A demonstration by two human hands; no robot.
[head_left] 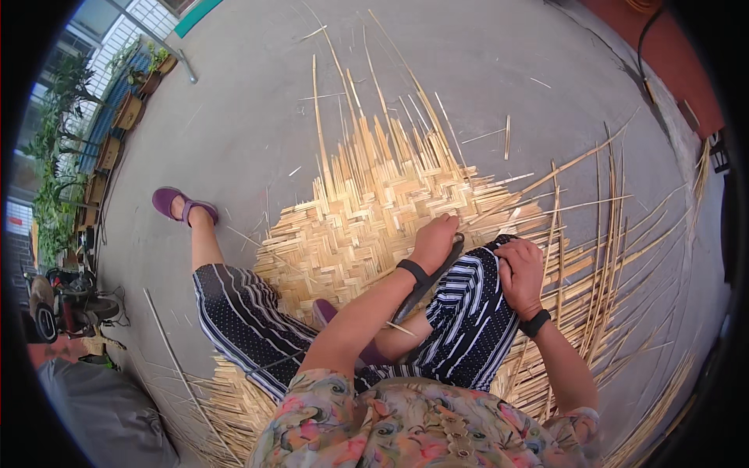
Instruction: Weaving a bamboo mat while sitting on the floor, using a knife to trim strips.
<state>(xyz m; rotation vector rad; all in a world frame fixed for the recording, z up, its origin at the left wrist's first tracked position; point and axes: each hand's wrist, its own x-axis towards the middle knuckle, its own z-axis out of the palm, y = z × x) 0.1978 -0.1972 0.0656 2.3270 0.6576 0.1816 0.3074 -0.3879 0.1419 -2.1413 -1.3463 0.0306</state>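
A herringbone mat of pale, bamboo-like strips (pixel 343 234) lies on the ground in front of me, with long loose strip ends fanning out at its far edge. My left hand (pixel 435 243) is down at the mat's right part, its fingers bent and pressed together; what they pinch is hidden. Beside and partly under that forearm is a long, dark, flat tool (pixel 429 290), slanting towards my lap. My right hand (pixel 521 271) rests on my raised right knee, which is covered by black-and-white patterned trousers (pixel 466 308). Its fingers are loosely bent, the thumb apart, and nothing shows in them.
Long loose strips (pixel 608 226) stick out to the right of the mat. More weave (pixel 234 390) lies behind my left leg, beside a thin pole (pixel 175 355). Potted plants (pixel 129 111) line the left side, near a parked motorbike (pixel 78 304). Grey cloth (pixel 101 413) is at lower left.
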